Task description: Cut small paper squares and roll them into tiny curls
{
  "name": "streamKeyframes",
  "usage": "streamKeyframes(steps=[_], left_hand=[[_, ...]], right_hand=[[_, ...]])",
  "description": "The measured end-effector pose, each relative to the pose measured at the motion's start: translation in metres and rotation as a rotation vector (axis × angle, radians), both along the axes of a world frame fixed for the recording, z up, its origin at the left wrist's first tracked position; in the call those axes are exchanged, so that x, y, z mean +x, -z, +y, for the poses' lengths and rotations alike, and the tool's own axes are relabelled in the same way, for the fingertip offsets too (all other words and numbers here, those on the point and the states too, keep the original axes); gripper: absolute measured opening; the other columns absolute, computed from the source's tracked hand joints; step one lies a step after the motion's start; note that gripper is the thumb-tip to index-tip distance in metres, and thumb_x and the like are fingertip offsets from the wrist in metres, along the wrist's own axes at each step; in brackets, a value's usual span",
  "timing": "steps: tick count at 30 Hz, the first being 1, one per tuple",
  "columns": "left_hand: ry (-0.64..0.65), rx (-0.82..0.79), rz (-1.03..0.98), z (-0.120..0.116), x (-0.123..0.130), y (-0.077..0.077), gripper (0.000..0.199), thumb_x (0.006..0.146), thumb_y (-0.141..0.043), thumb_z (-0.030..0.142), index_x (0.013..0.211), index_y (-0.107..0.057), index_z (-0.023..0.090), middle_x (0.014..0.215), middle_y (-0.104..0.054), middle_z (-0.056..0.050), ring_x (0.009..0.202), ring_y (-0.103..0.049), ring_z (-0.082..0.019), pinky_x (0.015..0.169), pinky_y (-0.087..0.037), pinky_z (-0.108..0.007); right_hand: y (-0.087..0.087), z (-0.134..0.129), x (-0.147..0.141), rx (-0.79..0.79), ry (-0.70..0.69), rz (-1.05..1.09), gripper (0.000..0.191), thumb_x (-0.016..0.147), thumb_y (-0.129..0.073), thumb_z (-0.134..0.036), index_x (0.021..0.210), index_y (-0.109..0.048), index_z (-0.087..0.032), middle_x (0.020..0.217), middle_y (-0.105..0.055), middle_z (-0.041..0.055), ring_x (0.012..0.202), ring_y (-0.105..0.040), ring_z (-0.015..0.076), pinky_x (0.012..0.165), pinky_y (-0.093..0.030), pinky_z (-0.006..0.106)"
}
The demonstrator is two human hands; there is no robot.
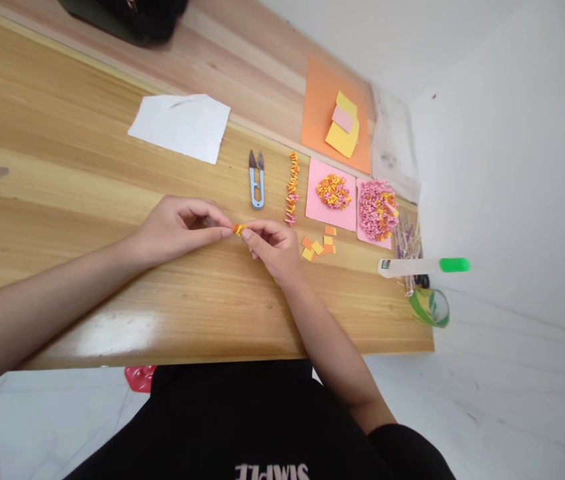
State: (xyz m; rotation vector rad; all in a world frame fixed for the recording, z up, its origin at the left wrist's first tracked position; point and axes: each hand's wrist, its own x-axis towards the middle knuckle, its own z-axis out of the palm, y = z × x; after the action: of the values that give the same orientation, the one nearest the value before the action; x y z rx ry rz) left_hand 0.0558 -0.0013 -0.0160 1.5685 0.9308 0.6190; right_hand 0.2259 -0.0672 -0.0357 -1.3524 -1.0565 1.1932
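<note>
Between the fingertips of both hands is a small orange-and-yellow folded paper piece point(237, 229), held just above the wooden table. My left hand point(182, 223) pinches its left end between thumb and forefinger. At the other end, my right hand point(273, 248) is closed on it the same way; the fingers partly cover it. Right of my right hand lie several flat orange and yellow paper rectangles point(318, 247). Beyond the hands, a row of small folded paper pieces point(291, 190), orange, yellow and pink, runs away from me. Blue-handled thread snips point(257, 187) lie left of that row, blades pointing away.
Pink sheets carry an orange-yellow heap point(333, 192) and a mostly pink heap point(377, 210). White paper point(182, 127) lies at the back left, an orange sheet point(315, 110) at the back right. A green-capped white bottle point(407, 267) and a green cup point(425, 307) stand near the right edge.
</note>
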Motion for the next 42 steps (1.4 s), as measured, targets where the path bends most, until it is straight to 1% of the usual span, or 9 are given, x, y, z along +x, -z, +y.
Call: streamKeyframes(steps=[9, 15, 21, 24, 29, 33, 39, 42], left_hand=[[-0.004, 0.015, -0.009, -0.0006, 0.0007, -0.0021, 0.017, 0.068, -0.071, 0.038, 0.066, -0.07, 0.021, 0.076, -0.072, -0.002, 0.073, -0.063, -0.016, 0.071, -0.051, -0.025], [-0.008, -0.012, 0.006, -0.0003, -0.0002, -0.0007, 0.019, 0.069, -0.071, 0.04, 0.067, -0.07, 0.02, 0.078, -0.073, -0.004, 0.076, -0.065, -0.018, 0.073, -0.051, -0.027], [-0.008, -0.007, 0.034, -0.0002, -0.0008, -0.0004, 0.021, 0.068, -0.071, 0.041, 0.068, -0.071, 0.02, 0.079, -0.074, -0.003, 0.079, -0.067, -0.019, 0.075, -0.053, -0.027], [-0.007, 0.0, 0.056, -0.0007, -0.0013, -0.0012, 0.023, 0.068, -0.071, 0.043, 0.068, -0.07, 0.02, 0.08, -0.075, -0.004, 0.08, -0.068, -0.02, 0.076, -0.054, -0.028], [-0.004, 0.008, 0.057, -0.0005, -0.0012, -0.0017, 0.021, 0.065, -0.071, 0.041, 0.066, -0.07, 0.02, 0.078, -0.074, -0.004, 0.075, -0.067, -0.02, 0.071, -0.054, -0.028], [0.0, 0.008, 0.046, 0.0001, -0.0006, -0.0016, 0.019, 0.064, -0.071, 0.04, 0.064, -0.069, 0.02, 0.075, -0.073, -0.004, 0.07, -0.066, -0.019, 0.067, -0.053, -0.027], [0.005, 0.004, 0.034, -0.0002, -0.001, -0.0012, 0.019, 0.064, -0.071, 0.039, 0.064, -0.068, 0.02, 0.074, -0.073, -0.003, 0.069, -0.064, -0.018, 0.065, -0.051, -0.026], [0.011, 0.004, 0.032, -0.0001, -0.001, -0.001, 0.019, 0.064, -0.071, 0.039, 0.064, -0.068, 0.021, 0.074, -0.072, -0.003, 0.068, -0.064, -0.017, 0.065, -0.05, -0.026]], right_hand=[[0.0, -0.0006, -0.0007, 0.009, 0.005, 0.03, 0.028, 0.068, -0.075, -0.046, 0.076, -0.068, -0.02, 0.057, -0.057, -0.0047, 0.047, -0.042, 0.0065, 0.044, -0.037, 0.022], [0.0021, -0.0004, 0.0001, -0.01, 0.001, 0.021, 0.026, 0.068, -0.075, -0.044, 0.077, -0.069, -0.02, 0.063, -0.06, -0.0027, 0.052, -0.047, 0.0078, 0.047, -0.04, 0.023], [-0.0001, 0.0, -0.0014, 0.016, 0.019, 0.058, 0.028, 0.066, -0.076, -0.045, 0.075, -0.067, -0.019, 0.058, -0.058, -0.0047, 0.046, -0.042, 0.0058, 0.043, -0.037, 0.022], [-0.0007, 0.0005, -0.0013, 0.019, 0.006, 0.054, 0.029, 0.066, -0.076, -0.045, 0.074, -0.067, -0.019, 0.058, -0.058, -0.005, 0.046, -0.042, 0.0054, 0.044, -0.037, 0.022], [-0.001, 0.0005, -0.0006, 0.024, -0.012, 0.027, 0.027, 0.067, -0.074, -0.045, 0.074, -0.066, -0.02, 0.057, -0.056, -0.005, 0.049, -0.045, 0.0065, 0.047, -0.04, 0.022], [-0.0002, 0.0004, 0.0005, 0.028, -0.036, 0.022, 0.026, 0.068, -0.074, -0.044, 0.075, -0.067, -0.02, 0.06, -0.058, -0.0042, 0.051, -0.047, 0.007, 0.048, -0.04, 0.022], [0.0017, 0.0, 0.0013, 0.061, -0.042, 0.033, 0.023, 0.071, -0.073, -0.041, 0.076, -0.066, -0.019, 0.062, -0.059, -0.0042, 0.051, -0.047, 0.0065, 0.049, -0.041, 0.022], [0.0016, -0.0003, 0.0012, 0.06, -0.047, 0.031, 0.024, 0.071, -0.073, -0.042, 0.076, -0.066, -0.019, 0.062, -0.059, -0.0041, 0.052, -0.048, 0.0066, 0.05, -0.042, 0.022]])
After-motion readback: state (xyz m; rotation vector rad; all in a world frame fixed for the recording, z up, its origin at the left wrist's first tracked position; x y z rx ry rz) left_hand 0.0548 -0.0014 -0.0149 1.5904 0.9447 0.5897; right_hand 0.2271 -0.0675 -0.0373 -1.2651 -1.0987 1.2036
